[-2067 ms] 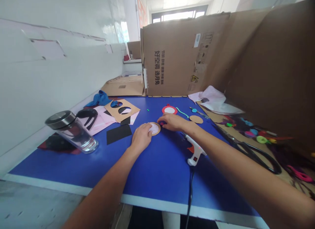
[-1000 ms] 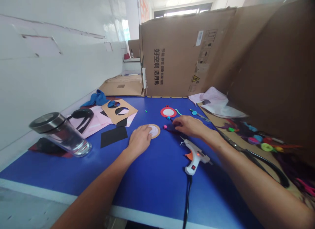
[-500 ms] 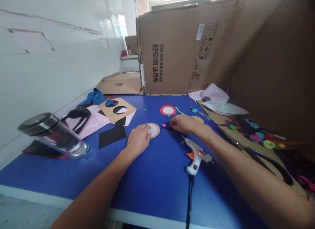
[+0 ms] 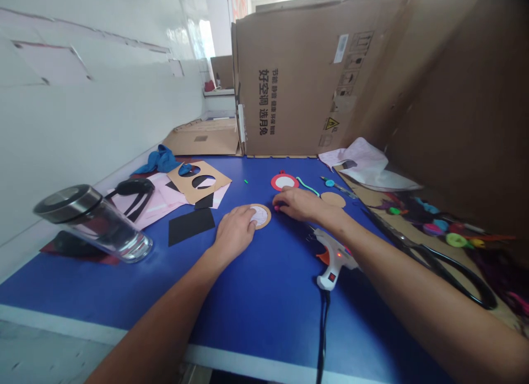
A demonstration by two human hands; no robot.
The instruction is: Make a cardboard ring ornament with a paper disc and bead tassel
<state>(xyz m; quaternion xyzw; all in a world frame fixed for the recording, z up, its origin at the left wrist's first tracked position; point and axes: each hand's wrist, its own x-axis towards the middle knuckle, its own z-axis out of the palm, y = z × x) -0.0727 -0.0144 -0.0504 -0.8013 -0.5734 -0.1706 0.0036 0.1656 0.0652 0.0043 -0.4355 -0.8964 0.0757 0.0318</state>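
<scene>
My left hand (image 4: pixel 236 230) rests on the table, its thumb and fingers closed over the left side of a round cardboard disc (image 4: pixel 268 216) with a white paper centre. Just right of the disc, my right hand (image 4: pixel 295 202) has its fingertips pinched on a small pink ball (image 4: pixel 276 208), which they partly cover. Beyond the right hand lies a red ring-edged disc with a white centre (image 4: pixel 285 182). Under my right forearm, a white hot glue gun (image 4: pixel 333 263) lies with its red light on. A plain cardboard disc (image 4: pixel 334 199) shows behind that forearm.
A glass bottle (image 4: pixel 119 235) stands at left, near black paper (image 4: pixel 191 227) and a cardboard sheet with cut-out holes (image 4: pixel 188 190). Large scissors (image 4: pixel 454 265) and colourful craft bits (image 4: pixel 433 228) lie at right. A big cardboard box (image 4: pixel 297 97) walls the back.
My right hand has moved left and slightly nearer, down onto the small pink ball, which lay free before. The left hand keeps its hold on the disc. The view has shifted slightly.
</scene>
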